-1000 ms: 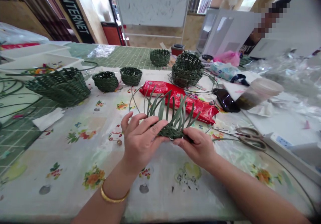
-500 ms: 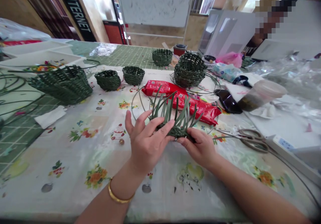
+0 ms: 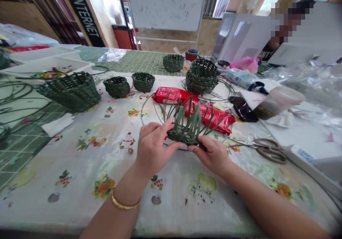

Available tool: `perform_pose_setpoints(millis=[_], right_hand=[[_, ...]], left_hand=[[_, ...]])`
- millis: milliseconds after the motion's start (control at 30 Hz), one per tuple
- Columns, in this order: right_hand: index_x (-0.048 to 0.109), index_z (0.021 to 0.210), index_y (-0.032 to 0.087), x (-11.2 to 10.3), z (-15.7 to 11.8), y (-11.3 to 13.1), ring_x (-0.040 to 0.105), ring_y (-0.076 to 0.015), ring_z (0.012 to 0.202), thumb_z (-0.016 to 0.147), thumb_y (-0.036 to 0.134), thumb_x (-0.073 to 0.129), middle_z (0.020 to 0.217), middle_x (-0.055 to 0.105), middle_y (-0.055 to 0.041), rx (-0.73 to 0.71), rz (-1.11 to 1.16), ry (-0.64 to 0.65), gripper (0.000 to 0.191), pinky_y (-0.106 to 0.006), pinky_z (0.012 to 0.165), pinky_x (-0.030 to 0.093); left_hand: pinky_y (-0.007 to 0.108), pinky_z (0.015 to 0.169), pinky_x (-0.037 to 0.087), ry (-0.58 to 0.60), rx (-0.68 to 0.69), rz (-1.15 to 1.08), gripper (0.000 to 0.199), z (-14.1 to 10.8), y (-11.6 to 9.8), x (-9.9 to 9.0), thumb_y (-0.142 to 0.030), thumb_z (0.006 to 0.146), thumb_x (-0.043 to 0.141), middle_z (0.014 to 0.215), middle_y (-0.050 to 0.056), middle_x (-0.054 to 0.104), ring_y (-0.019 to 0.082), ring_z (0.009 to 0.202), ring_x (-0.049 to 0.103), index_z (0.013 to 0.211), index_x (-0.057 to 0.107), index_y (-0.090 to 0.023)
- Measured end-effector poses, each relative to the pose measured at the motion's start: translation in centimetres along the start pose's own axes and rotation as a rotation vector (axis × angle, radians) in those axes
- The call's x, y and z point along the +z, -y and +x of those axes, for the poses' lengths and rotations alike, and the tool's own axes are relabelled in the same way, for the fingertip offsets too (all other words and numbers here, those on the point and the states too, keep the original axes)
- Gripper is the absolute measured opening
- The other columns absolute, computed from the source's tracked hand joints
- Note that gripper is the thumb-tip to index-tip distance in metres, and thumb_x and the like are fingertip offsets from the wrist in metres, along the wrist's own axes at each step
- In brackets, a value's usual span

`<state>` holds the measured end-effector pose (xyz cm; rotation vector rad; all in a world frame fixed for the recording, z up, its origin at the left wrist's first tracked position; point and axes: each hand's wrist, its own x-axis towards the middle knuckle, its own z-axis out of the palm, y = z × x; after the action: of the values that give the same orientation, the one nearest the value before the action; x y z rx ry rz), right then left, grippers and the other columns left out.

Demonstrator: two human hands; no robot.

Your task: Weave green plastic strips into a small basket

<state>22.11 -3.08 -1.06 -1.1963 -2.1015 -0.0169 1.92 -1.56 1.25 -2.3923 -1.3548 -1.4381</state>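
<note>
A small green woven basket (image 3: 184, 133), its long loose strips standing up and fanning out, is between my hands over the flowered tablecloth. My right hand (image 3: 213, 155) pinches its lower right edge between thumb and fingers. At its left side is my left hand (image 3: 155, 146), with thumb and fingers apart around that end and the fingertips against the weave. A gold bracelet (image 3: 124, 205) circles my left wrist. Just behind the basket lie red packets (image 3: 211, 116), and a thin green strand loops out to the left.
Finished-looking green baskets (image 3: 72, 92) stand at the left and back, one stack (image 3: 202, 76) behind the packets. Scissors (image 3: 267, 148), a black phone (image 3: 243, 108), a plastic tub (image 3: 280, 101) and a power strip (image 3: 304, 157) lie right. A person is partly visible at the back right.
My left hand has drawn back from over the strips to the basket's left end, its fingers less spread. More of the woven side shows. My right hand keeps its pinch.
</note>
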Motion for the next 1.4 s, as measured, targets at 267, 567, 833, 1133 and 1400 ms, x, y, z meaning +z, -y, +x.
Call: perform_pose_setpoints(millis=[267,567,833,1133,1400], right_hand=[[0.05,0.066,0.018,0.0,-0.2,0.2,0.041,-0.0095,0.045,0.09,0.038,0.05,0.053,0.049,0.0028,-0.059,-0.02,0.086,0.03,-0.024,0.046,0.026],[0.054,0.068,0.018,0.5,-0.4,0.5,0.044,-0.0099,0.044,0.09,0.039,0.048,0.052,0.051,0.0024,-0.041,-0.042,0.108,0.031,-0.024,0.045,0.028],[0.061,0.081,0.014,0.9,-0.2,-0.2,0.054,-0.0127,0.051,0.09,0.034,0.049,0.058,0.06,-0.0014,-0.039,-0.103,0.028,0.025,-0.024,0.049,0.032],[0.064,0.084,0.015,0.4,-0.4,-0.4,0.055,-0.0128,0.054,0.09,0.033,0.05,0.062,0.061,-0.0027,-0.082,-0.065,0.073,0.023,-0.023,0.051,0.034],[0.064,0.074,0.019,0.6,0.7,-0.3,0.052,-0.012,0.055,0.085,0.035,0.055,0.059,0.057,0.0006,0.168,0.133,0.165,0.021,-0.022,0.052,0.035]], left_hand=[[0.02,0.047,0.044,0.206,-0.603,-0.442,0.06,-0.1,-0.3,0.1,-0.026,0.061,0.078,0.091,0.001,0.069,0.003,0.042,0.043,0.119,0.059,-0.022],[0.022,0.054,0.043,0.236,-0.544,-0.384,0.013,-0.5,-0.5,0.3,-0.022,0.068,0.071,0.068,-0.004,0.066,0.01,0.054,0.056,0.075,0.06,-0.021],[0.021,0.051,0.041,0.218,-0.577,-0.346,0.016,-0.7,0.1,2.0,-0.022,0.067,0.071,0.071,-0.003,0.065,0.007,0.05,0.05,0.074,0.057,-0.019],[0.021,0.045,0.046,0.336,-0.701,-0.814,0.012,-0.4,0.5,1.5,-0.023,0.069,0.069,0.074,-0.002,0.068,0.007,0.047,0.054,0.076,0.061,-0.018],[0.023,0.04,0.046,0.189,-0.675,-0.907,0.024,-0.1,0.7,1.1,-0.024,0.072,0.069,0.095,0.003,0.07,0.007,0.041,0.054,0.094,0.062,-0.02]])
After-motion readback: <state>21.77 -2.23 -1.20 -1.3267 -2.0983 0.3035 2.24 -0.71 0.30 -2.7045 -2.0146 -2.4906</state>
